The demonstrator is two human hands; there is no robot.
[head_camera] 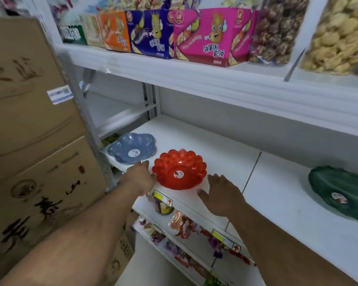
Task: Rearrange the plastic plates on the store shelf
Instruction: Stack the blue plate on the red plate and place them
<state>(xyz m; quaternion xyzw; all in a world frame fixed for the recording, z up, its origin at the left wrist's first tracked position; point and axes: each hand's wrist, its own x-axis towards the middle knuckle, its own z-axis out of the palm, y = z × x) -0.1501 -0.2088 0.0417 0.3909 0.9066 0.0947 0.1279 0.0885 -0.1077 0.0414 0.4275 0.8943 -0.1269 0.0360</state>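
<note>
White store shelf (pixel 225 145) carries your three plates: a blue plate (pixel 132 148) at its left end, a red plate (pixel 179 169) near the front edge just right of it, and a green plate (pixel 339 193) well apart toward the right end. Your left hand (pixel 140 178) lies open with fingertips at the red plate's left rim, and your right hand (pixel 220 193) is spread open just beside its right side, gripping nothing. Snack boxes (pixel 205 36) fill the shelf above, and cartons (pixel 29 120) stand at the left.
</note>
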